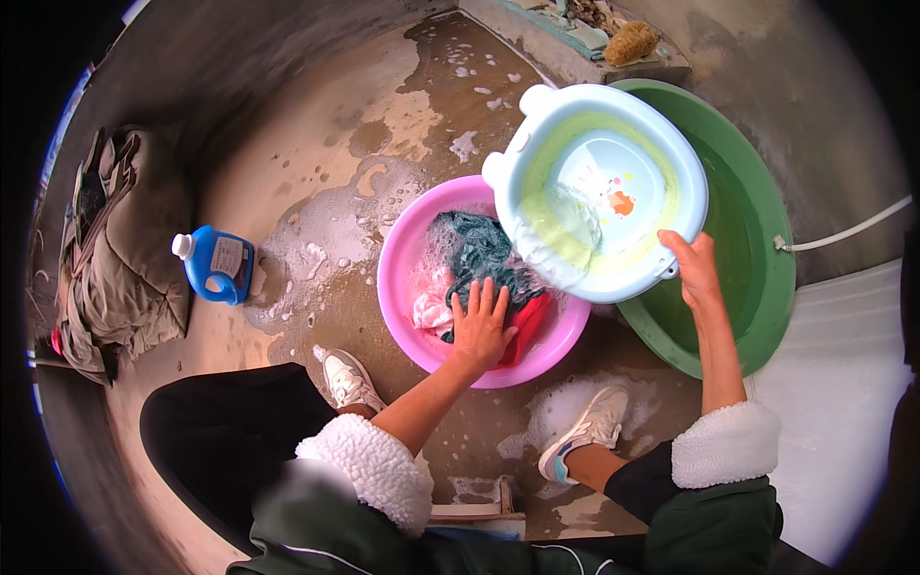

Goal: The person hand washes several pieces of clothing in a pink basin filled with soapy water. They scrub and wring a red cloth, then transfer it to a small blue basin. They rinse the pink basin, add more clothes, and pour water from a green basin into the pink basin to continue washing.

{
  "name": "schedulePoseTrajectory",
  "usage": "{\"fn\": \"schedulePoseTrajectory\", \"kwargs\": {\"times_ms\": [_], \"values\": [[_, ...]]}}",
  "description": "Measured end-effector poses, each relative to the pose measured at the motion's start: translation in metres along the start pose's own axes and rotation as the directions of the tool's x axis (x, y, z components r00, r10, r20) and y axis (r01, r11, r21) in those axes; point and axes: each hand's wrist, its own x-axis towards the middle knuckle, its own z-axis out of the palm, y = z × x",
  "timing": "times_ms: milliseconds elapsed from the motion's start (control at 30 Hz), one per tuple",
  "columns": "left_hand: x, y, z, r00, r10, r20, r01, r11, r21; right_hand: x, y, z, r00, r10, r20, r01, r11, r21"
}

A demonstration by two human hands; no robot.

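My right hand [696, 271] grips the rim of a light blue basin [692, 172], thumb on the inside edge. The basin is tilted over a pink tub [395, 259], with water running along its lower left side. My left hand [482, 326] lies spread, palm down, on the wet clothes in the pink tub. Under and around it are a dark green garment [479, 247], a pink cloth [431, 299] and a red cloth [527, 321] in suds. Behind the blue basin stands a large green tub [762, 287] of water, partly hidden.
A blue detergent jug [216, 265] with a white cap stands at left, near a heap of brownish fabric [144, 259]. A white hose [843, 233] reaches the green tub. Suds lie on the wet floor [316, 225]. A yellowish sponge [631, 44] rests on the ledge.
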Motion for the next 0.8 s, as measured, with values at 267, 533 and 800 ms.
{"fn": "schedulePoseTrajectory", "kwargs": {"times_ms": [267, 533, 800], "values": [[-0.051, 0.025, -0.006, 0.917, 0.371, 0.147, -0.389, 0.914, 0.118, -0.031, -0.027, 0.076, 0.922, -0.33, 0.201, 0.386, 0.818, -0.427], [-0.059, 0.031, 0.029, 0.926, 0.376, 0.03, -0.366, 0.876, 0.314, -0.033, -0.049, 0.126, 0.725, -0.642, 0.248, 0.665, 0.56, -0.495], [-0.091, 0.026, 0.023, 0.917, 0.399, -0.005, -0.373, 0.86, 0.348, 0.046, 0.0, 0.16, 0.984, -0.11, -0.143, 0.126, 0.986, 0.109]]}}
